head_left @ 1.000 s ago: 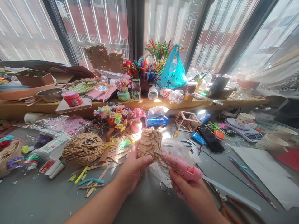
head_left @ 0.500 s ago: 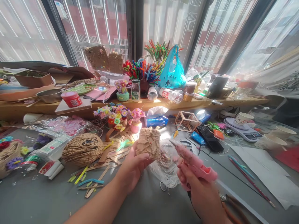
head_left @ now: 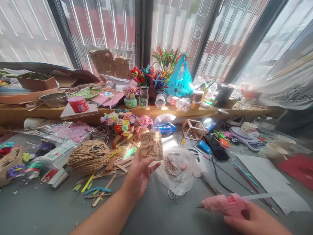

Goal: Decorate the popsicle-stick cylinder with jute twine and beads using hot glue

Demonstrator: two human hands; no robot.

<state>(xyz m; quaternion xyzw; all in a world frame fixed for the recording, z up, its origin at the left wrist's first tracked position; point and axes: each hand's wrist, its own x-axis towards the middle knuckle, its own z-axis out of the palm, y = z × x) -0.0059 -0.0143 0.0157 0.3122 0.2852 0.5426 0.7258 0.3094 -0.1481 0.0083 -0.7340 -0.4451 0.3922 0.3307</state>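
Observation:
My left hand (head_left: 140,173) holds a small brown pot (head_left: 151,146) up over the middle of the table. The pot has twine wound round its top and bottom and a rough, crumpled surface between. Low at the right, my right hand (head_left: 253,217) is closed on a pink hot glue gun (head_left: 226,204). Its metal nozzle points left, and a clear glue stick sticks out of its back. Between the hands, a clear plastic bag (head_left: 179,182) holds small bits that I cannot make out.
A ball of twine (head_left: 89,157) and loose wooden craft sticks (head_left: 105,191) lie on the left. Pipe-cleaner flowers (head_left: 122,119) stand behind the pot. At the right are a phone (head_left: 216,147), a kitchen scale (head_left: 246,138), paper cups (head_left: 272,151) and white paper (head_left: 261,173).
My right hand has carried the glue gun away from the pot, down and to the right, close to the tabletop. The pot has shifted slightly left in view, still in my left hand.

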